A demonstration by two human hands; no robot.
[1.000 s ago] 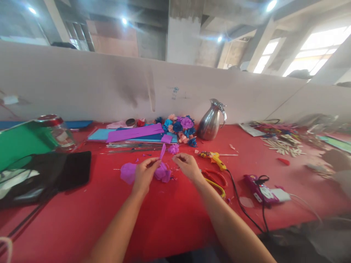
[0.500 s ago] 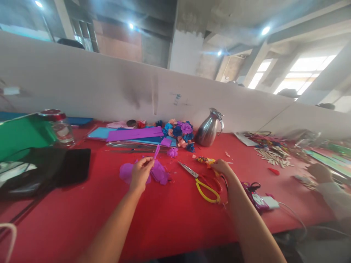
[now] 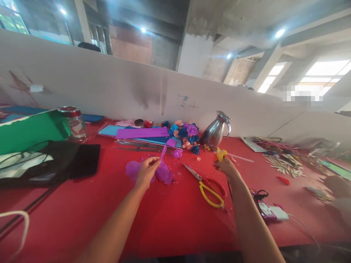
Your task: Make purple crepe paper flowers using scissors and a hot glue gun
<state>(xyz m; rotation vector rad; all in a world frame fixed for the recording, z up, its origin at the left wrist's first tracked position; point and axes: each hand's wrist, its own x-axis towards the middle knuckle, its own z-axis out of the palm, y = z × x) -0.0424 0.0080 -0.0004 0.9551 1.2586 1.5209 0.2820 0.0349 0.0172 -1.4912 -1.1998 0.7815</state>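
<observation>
Pinched in the fingers of my left hand (image 3: 148, 170) is a narrow purple paper strip (image 3: 163, 151), pointing up. Purple paper petals (image 3: 164, 173) lie on the red table under and beside that hand. My right hand (image 3: 227, 168) is closed around a yellow glue gun (image 3: 221, 155), whose black cord trails down beside the wrist. Between my hands rest large scissors (image 3: 210, 191) with one yellow and one red handle, blades spread slightly. A small purple paper flower (image 3: 177, 153) sits beyond the left hand.
Behind are purple paper sheets (image 3: 142, 133), a pile of paper flowers (image 3: 186, 133) and a steel jug (image 3: 215, 130). A glass jar (image 3: 76, 126) and black tablet (image 3: 85, 160) stand left. Wooden sticks (image 3: 283, 165), a purple pouch (image 3: 264, 210) and another person's hand (image 3: 336, 185) are right.
The view has swung a little left. My right hand has turned the glue gun more upright, away from its flatter position on the table. My left hand keeps the purple strip.
</observation>
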